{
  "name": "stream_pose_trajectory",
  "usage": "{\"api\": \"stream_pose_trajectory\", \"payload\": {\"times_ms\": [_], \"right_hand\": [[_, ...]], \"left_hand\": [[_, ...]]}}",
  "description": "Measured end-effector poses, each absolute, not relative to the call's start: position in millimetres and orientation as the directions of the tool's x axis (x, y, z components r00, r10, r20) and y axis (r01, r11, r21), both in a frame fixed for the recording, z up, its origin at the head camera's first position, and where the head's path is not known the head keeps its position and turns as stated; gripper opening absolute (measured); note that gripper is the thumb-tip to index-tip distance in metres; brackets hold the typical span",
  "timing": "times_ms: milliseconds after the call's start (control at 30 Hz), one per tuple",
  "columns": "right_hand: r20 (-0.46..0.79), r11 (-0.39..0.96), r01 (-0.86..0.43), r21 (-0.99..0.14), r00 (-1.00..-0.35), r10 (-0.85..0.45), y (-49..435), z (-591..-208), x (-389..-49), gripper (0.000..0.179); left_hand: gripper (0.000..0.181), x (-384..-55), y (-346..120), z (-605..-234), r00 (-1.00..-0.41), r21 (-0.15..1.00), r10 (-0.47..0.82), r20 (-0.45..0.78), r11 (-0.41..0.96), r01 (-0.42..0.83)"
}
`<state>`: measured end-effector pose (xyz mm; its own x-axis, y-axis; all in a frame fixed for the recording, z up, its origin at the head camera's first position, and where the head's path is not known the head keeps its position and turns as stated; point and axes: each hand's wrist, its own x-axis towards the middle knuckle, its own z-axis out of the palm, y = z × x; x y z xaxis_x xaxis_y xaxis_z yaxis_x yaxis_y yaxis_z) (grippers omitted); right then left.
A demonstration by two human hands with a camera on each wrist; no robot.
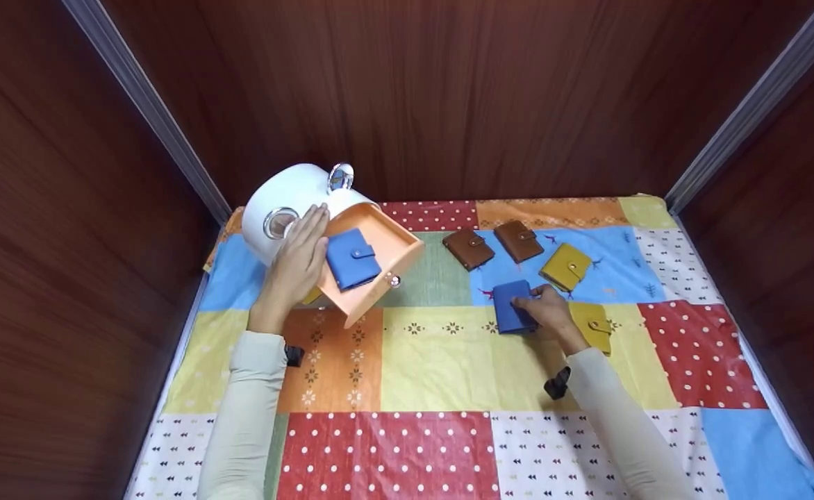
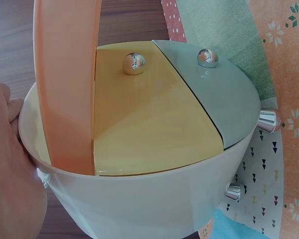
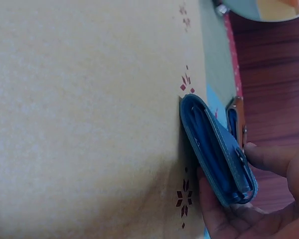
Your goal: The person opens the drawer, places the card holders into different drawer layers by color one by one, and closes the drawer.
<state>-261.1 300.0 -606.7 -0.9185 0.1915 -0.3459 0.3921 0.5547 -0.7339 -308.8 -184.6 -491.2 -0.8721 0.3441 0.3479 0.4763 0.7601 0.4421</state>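
Note:
My right hand [image 1: 549,310] pinches a blue wallet [image 1: 513,306] by its right side; in the right wrist view the blue wallet [image 3: 217,149] stands edge-on between thumb and fingers. At the left, my left hand [image 1: 299,260] rests with straight fingers on a white rounded drawer box [image 1: 258,198]. An orange drawer [image 1: 400,246] is pulled out of it, and a second blue wallet [image 1: 353,257] with a snap strap lies inside. Seen from the left wrist, the box also has a yellow drawer front [image 2: 149,114] and a grey-green one [image 2: 209,94], both pushed in.
Two brown wallets [image 1: 468,248] [image 1: 518,241] lie toward the back of the patchwork cloth [image 1: 435,361]. One yellow wallet [image 1: 565,267] is near them; another yellow wallet [image 1: 594,328] is partly behind my right hand. Dark wood panels [image 1: 407,97] stand at the back and sides.

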Motion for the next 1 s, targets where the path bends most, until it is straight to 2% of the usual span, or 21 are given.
{"api": "stream_pose_trajectory", "payload": {"times_ms": [233, 1000], "right_hand": [[-0.361, 0.55, 0.399, -0.734, -0.915, 0.182, 300.1, -601.7, -264.1, 0.06], [-0.333, 0.447, 0.403, -0.799, -0.915, 0.23, 296.4, -604.3, -265.5, 0.027]], "left_hand": [[0.054, -308.7, -184.8, -491.0, -0.854, 0.439, 0.349, 0.387, 0.744, 0.503], [0.054, -308.3, -184.4, -491.4, -0.867, 0.439, 0.344, 0.361, 0.757, 0.483]]}}
